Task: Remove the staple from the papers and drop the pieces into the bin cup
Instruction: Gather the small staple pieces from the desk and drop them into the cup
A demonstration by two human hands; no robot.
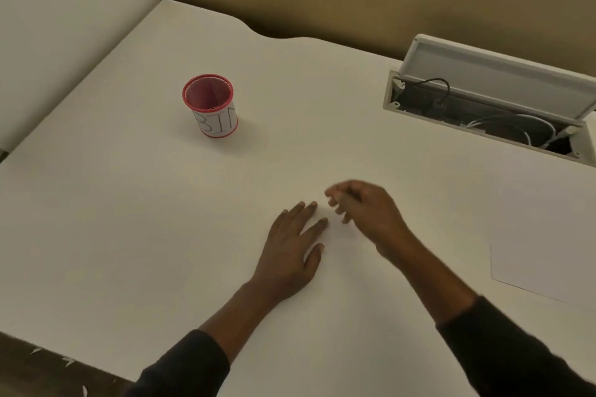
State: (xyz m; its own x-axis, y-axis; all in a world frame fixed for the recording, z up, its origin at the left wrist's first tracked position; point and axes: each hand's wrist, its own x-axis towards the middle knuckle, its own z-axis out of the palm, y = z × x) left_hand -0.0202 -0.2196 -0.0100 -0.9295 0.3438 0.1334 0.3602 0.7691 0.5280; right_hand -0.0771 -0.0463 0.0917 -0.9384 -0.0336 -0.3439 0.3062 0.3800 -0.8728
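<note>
bin cup [211,106] upright | contents unclear | cable tray [483,113]: cables

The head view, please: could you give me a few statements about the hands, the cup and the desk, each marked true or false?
1. The cup stands upright with BIN written on its label. True.
2. The left hand lies flat, fingers spread, on the desk. True.
3. The right hand is over the cup. False: it is beside the left hand, fingers curled, well short of the cup.
4. The cable tray lid is shut. False: the lid is raised and cables show inside.
5. A sheet lies by the desk's right edge, apart from both hands. True.
6. The cup lies to the right of both hands. False: it is left of them and farther away.
</note>
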